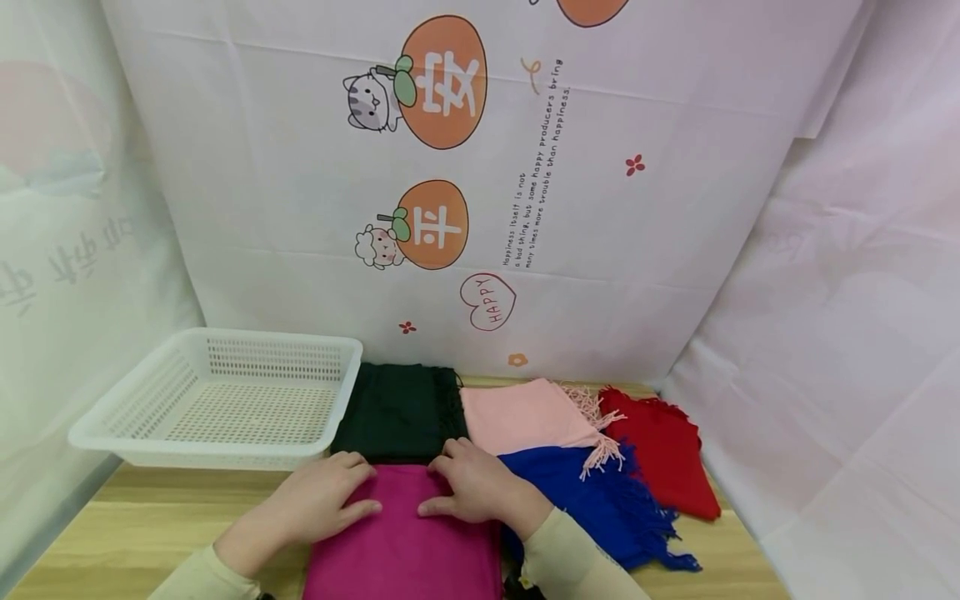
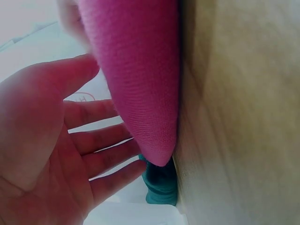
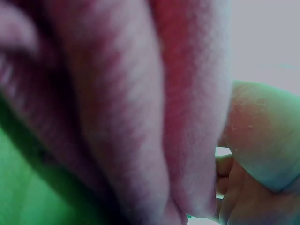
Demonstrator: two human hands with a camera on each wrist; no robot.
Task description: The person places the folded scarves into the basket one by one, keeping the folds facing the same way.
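Note:
A folded magenta scarf (image 1: 408, 542) lies on the table directly in front of me. My left hand (image 1: 318, 500) rests on its left far corner, thumb and fingers spread. In the left wrist view the fingers of that hand (image 2: 42, 136) are nearly straight and touch the thick folded edge of the scarf (image 2: 136, 79). On the right far corner lies my right hand (image 1: 480, 483), thumb pointing inward. The right wrist view shows the layered folds (image 3: 140, 103) close up, with part of the right hand (image 3: 262, 140) behind them.
A white plastic basket (image 1: 341, 408) stands at the left. Beyond the magenta scarf lies a dark green folded scarf (image 1: 393, 412). To the right are a pink fringed scarf (image 1: 525, 417), a blue one (image 1: 592, 500) and a red one (image 1: 660, 450). White printed sheets enclose the table (image 1: 150, 533).

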